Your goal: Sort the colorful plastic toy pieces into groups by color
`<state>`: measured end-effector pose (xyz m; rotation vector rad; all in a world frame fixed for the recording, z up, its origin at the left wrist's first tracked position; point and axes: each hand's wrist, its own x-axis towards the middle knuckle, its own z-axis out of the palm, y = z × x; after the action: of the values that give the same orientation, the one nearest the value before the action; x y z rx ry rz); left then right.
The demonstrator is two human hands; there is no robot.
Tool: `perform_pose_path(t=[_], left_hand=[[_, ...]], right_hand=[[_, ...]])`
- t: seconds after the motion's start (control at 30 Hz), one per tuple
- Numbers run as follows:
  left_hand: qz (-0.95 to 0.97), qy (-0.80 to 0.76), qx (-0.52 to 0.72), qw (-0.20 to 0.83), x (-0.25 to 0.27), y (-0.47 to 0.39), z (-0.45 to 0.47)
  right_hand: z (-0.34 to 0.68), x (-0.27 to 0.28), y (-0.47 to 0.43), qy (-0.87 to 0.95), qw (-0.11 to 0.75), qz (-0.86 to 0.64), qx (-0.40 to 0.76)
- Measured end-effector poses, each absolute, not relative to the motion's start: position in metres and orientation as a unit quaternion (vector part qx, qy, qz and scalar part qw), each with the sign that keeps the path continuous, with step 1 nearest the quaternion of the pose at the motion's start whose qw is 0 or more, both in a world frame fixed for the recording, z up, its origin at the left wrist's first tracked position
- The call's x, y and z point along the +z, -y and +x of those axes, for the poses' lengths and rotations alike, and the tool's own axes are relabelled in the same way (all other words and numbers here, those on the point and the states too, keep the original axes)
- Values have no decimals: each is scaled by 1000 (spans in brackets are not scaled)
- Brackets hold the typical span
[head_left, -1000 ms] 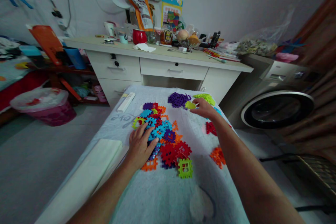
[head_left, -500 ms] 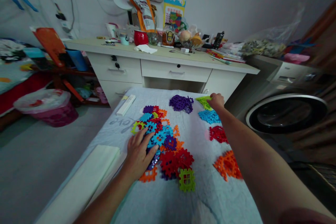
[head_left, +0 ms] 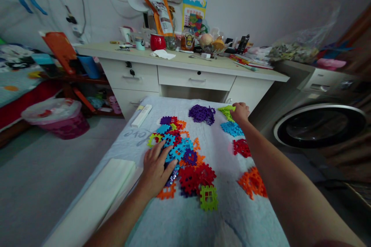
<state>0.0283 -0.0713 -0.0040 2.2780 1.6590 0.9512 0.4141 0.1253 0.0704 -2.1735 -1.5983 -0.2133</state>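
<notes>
In the head view our left hand [head_left: 156, 170] lies flat, fingers spread, on the mixed pile of plastic building tiles [head_left: 185, 158] at centre frame; our right hand [head_left: 240, 112], curled, touches the lime-green tiles [head_left: 226, 111] upper right, above the blue tiles [head_left: 231, 128]; we cannot tell whether it grips one.

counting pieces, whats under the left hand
The left hand lies flat on the mixed pile: blue, purple and orange pieces stick out around its fingers. Whatever lies under the palm is covered.
</notes>
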Motion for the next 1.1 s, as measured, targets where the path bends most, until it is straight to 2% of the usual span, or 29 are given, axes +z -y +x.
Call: perform_pose_path(t=[0.1, 0.2, 0.3, 0.43, 0.67, 0.87, 1.1], left_hand=[[759, -560, 321, 86, -4, 72, 29], [754, -565, 323, 89, -4, 72, 30], [758, -559, 322, 97, -1, 73, 29], [777, -531, 321, 106, 2, 78, 26], [793, -519, 301, 107, 2, 82, 22], [796, -519, 292, 105, -4, 80, 22], [789, -532, 291, 99, -6, 76, 22]], right_hand=[[402, 76, -102, 593, 250, -763, -66], [382, 76, -70, 647, 259, -717, 4], [355, 69, -25, 721, 240, -637, 130], [320, 57, 40, 809, 196, -513, 208], [302, 54, 87, 827, 123, -497, 230], [301, 47, 89, 812, 167, -508, 235], [301, 43, 85, 766, 203, -580, 189]])
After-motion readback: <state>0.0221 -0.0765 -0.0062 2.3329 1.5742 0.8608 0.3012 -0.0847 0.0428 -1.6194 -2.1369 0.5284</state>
